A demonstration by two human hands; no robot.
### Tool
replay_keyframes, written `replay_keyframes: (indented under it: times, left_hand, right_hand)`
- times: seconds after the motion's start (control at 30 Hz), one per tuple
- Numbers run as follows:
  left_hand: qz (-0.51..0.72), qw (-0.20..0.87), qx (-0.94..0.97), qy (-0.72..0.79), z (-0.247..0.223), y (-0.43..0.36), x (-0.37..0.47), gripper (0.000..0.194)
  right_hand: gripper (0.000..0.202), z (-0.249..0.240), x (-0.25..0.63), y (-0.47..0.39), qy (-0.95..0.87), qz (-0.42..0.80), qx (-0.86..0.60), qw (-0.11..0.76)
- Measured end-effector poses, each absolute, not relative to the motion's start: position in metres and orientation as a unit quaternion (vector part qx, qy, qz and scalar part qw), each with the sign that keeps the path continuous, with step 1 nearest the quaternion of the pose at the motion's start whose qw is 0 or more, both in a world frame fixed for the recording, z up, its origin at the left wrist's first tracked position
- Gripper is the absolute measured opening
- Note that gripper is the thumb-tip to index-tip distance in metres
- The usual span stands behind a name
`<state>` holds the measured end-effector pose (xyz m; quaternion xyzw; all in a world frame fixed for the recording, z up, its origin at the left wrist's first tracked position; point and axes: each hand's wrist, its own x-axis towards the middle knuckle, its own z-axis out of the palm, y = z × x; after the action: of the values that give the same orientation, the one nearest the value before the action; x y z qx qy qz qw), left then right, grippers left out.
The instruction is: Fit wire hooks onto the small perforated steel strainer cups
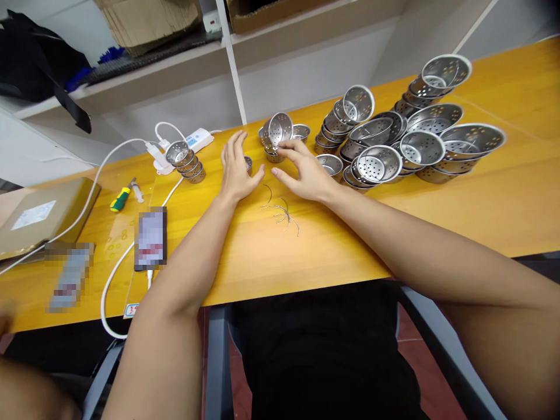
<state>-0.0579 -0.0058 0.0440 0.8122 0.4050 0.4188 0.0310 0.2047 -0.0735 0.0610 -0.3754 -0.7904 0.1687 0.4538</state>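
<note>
My left hand (pixel 236 169) is stretched out above the table, its fingers extended and thumb apart. Partly hidden behind it, a small perforated metal cup (pixel 248 164) stands at its right side. My right hand (pixel 304 172) has its thumb and forefinger apart; its fingertips reach the lower edge of a tilted perforated metal cup (pixel 280 128). Whether they touch that cup, I cannot tell. It leans on other small cups (pixel 301 132). Several thin curved metal wires (pixel 284 214) lie on the table below my hands.
Stacks of perforated metal cups (pixel 378 164) crowd the right side of the table (pixel 306 262). Farther left are a short cup stack (pixel 186 160), a power strip (pixel 199 140), a green-yellow screwdriver (pixel 121 198), a phone (pixel 151 239) with a white cable, and a cardboard box (pixel 48 216).
</note>
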Motion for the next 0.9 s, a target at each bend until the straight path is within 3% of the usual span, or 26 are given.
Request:
replay_keyframes:
  times: [0.13,0.23,0.43,0.53,0.67,0.9]
  left_hand:
    - [0.431,0.047,0.836,0.335,0.046,-0.011,-0.049,0.111]
    - [0.399,0.074,0.858,0.314,0.049,-0.018,-0.043,0.101]
    - [0.386,0.09,0.862,0.316,0.055,-0.027,-0.036,0.106]
    - [0.378,0.078,0.867,0.315,0.056,-0.029,-0.037,0.102]
    - [0.382,0.048,0.864,0.324,0.058,-0.032,-0.037,0.089]
    - [0.372,-0.025,0.867,0.331,0.064,-0.039,-0.031,0.06]
  right_hand:
    - [0.029,0.076,0.201,-0.092,-0.831,0.147,-0.32,0.431]
    - [0.019,0.08,0.201,-0.097,-0.844,0.135,-0.31,0.415]
    - [0.052,0.077,0.201,-0.098,-0.865,0.129,-0.341,0.346]
    - [0.041,0.076,0.201,-0.099,-0.866,0.12,-0.351,0.334]
    - [0.022,0.077,0.2,-0.099,-0.854,0.128,-0.328,0.382]
    - [0.022,0.074,0.198,-0.099,-0.806,0.147,-0.352,0.451]
